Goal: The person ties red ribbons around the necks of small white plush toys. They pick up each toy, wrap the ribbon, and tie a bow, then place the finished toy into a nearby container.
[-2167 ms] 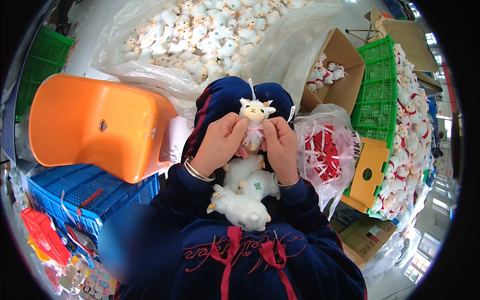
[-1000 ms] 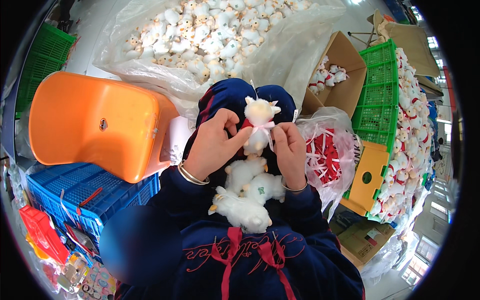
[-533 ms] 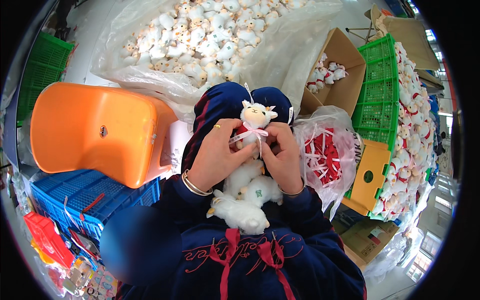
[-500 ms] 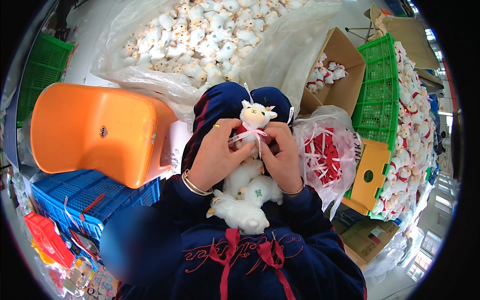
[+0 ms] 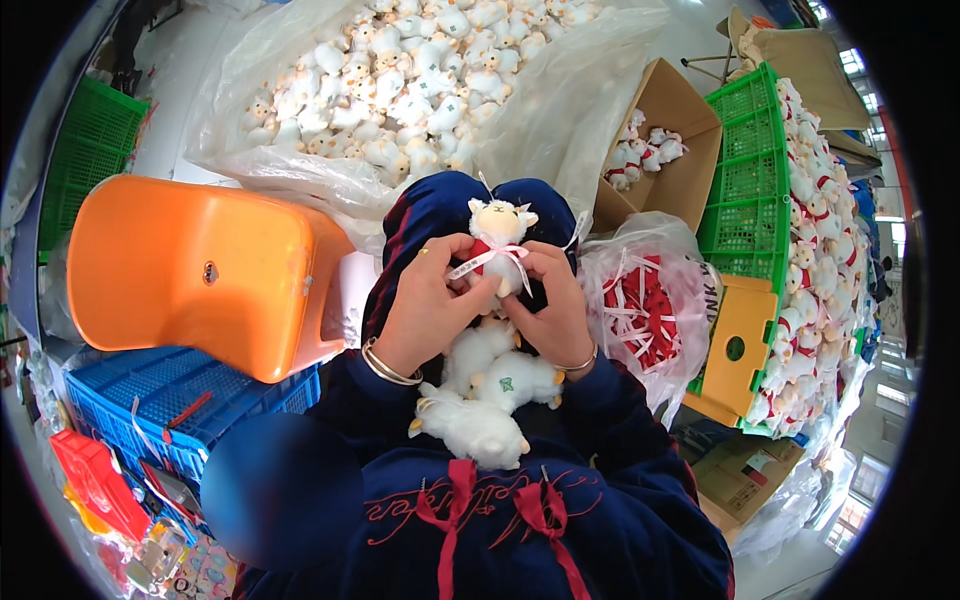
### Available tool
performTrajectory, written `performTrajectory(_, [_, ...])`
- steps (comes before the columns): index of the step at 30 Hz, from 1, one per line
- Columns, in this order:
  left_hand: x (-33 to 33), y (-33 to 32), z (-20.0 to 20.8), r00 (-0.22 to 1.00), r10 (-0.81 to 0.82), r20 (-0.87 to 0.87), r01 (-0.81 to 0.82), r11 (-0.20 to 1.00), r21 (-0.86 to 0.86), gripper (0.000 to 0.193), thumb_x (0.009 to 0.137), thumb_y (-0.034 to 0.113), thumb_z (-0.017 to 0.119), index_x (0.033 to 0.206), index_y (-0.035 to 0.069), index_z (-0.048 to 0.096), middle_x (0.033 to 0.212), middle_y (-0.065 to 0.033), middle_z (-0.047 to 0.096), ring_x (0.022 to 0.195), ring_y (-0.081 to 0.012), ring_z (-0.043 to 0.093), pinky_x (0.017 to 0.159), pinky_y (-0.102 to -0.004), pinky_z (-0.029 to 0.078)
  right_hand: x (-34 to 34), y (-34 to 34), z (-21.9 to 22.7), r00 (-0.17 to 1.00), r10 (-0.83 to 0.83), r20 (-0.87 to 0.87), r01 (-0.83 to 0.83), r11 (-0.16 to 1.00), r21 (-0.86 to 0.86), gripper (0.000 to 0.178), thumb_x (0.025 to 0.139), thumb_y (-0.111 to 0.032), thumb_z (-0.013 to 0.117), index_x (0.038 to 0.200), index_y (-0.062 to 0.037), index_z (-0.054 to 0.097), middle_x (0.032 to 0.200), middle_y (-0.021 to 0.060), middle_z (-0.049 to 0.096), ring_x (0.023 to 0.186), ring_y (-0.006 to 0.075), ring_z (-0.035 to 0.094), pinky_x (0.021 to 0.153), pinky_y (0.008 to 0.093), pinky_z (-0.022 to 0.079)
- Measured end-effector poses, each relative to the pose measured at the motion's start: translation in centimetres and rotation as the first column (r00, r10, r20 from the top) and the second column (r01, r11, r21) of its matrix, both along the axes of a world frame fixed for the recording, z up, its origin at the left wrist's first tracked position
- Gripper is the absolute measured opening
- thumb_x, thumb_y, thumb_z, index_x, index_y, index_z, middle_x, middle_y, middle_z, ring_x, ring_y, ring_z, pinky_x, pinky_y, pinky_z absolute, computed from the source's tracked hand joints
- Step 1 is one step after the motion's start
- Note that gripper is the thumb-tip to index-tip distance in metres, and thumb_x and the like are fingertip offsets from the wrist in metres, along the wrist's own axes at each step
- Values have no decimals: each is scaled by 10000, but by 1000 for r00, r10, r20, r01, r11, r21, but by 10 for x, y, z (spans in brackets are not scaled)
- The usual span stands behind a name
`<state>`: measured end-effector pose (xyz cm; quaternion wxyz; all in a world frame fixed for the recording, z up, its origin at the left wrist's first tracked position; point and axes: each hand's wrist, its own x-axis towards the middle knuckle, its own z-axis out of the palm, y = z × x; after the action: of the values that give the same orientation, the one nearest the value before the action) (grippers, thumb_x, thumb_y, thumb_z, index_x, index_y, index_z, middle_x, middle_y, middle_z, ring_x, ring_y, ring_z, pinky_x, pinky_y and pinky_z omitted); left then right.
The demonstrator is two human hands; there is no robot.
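Note:
Above my lap, both hands are around a small white plush lamb (image 5: 497, 222), which faces up with its head away from me. A red cloth piece (image 5: 478, 262) with a pale pink printed ribbon (image 5: 490, 257) lies across its chest. My left hand (image 5: 432, 300) has closed fingers on the lamb's left side, by the ribbon's end. On the other side, my right hand (image 5: 552, 300) grips the body with thumb and fingers near the bow. Several more plush lambs, such as the nearest one (image 5: 468, 428), rest on my lap below my wrists.
A big clear plastic bag (image 5: 240, 150) of white lambs lies ahead. To the right are a cardboard box (image 5: 690, 150), a bag of red ribboned pieces (image 5: 645, 310) and a green crate (image 5: 745, 170) beside piled dressed lambs. An orange chair (image 5: 190, 260) and blue crate (image 5: 170, 390) stand left.
The lamb has shifted slightly left in view and turned a little in my hands. Less red cloth shows on its right side. Both hands keep their hold.

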<state>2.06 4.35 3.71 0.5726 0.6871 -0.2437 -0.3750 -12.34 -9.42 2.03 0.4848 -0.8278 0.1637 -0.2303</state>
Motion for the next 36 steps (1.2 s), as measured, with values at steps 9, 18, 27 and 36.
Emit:
performTrajectory(9, [-10, -17, -1, 988, -17, -154, -32, 950, -309, 513, 895, 76, 819, 1303, 20, 513, 1169, -71, 600, 965, -97, 637, 825, -243, 550, -1, -4, 9, 981, -115, 158, 136, 982, -130, 522, 785, 40, 777, 1279, -42, 629, 1268, 162, 603, 1106, 321, 611, 919, 376, 515])
performTrajectory(18, [-18, -30, 12, 950, -168, -265, 46, 909, -413, 534, 921, 4, 764, 1364, 26, 467, 1322, -97, 587, 1201, -150, 627, 930, -293, 575, -11, -34, 33, 976, -99, 195, 159, 932, -324, 609, 755, -28, 844, 1305, -54, 584, 1347, 197, 584, 1244, 394, 577, 1054, 461, 480])
performTrajectory(27, [13, -15, -1, 994, 76, -72, -95, 947, -308, 301, 1003, -15, 649, 1294, 17, 577, 1365, -72, 596, 1184, -111, 605, 953, -265, 543, -96, -176, 82, 792, -610, -12, 587, 768, -256, 433, 964, -188, 739, 1342, -11, 621, 1246, 128, 689, 1062, 254, 669, 912, 375, 533])
performTrajectory(36, [24, -6, -11, 984, 27, -176, -68, 971, -230, 158, 1088, 82, 556, 1162, 3, 672, 1091, -63, 726, 957, -119, 698, 906, -262, 543, -125, -110, 15, 839, -270, -473, 289, 957, -33, 142, 972, -98, 703, 1032, 30, 705, 855, 98, 728, 754, 144, 683, 709, 286, 538])
